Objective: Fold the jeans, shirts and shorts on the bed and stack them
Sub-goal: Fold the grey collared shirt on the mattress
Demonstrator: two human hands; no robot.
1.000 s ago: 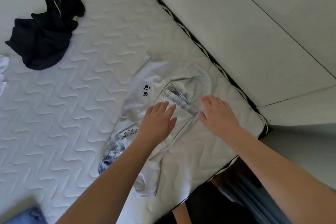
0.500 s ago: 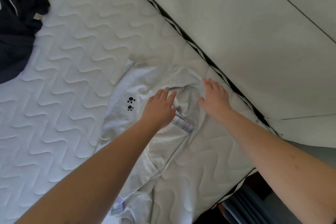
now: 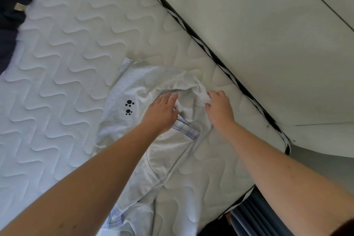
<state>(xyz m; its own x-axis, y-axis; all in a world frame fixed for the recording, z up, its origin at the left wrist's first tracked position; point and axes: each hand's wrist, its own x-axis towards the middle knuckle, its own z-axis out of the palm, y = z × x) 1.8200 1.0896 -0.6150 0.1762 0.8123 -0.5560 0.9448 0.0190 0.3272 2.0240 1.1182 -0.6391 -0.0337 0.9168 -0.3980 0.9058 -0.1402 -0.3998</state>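
A white shirt (image 3: pixel 138 90) with two black paw prints and a blue plaid collar trim lies rumpled on the white quilted mattress (image 3: pixel 63 59), near its right corner. My left hand (image 3: pixel 161 114) rests flat on the shirt by the collar, fingers apart and reaching into a fold. My right hand (image 3: pixel 219 107) pinches a bunch of the shirt's white fabric at its far right edge. The shirt's lower part runs under my left forearm toward the bottom of the view.
A dark navy garment (image 3: pixel 11 15) lies crumpled at the top left edge. The mattress's black-trimmed edge (image 3: pixel 191 32) runs diagonally along a pale wall (image 3: pixel 258 34). Past the bed's corner at bottom right hangs grey-blue fabric (image 3: pixel 254 218).
Both hands have moved farther up the shirt from the collar area. My right hand went from flat and open to pinching the fabric. The view shifted right, pushing the dark garment to the edge.
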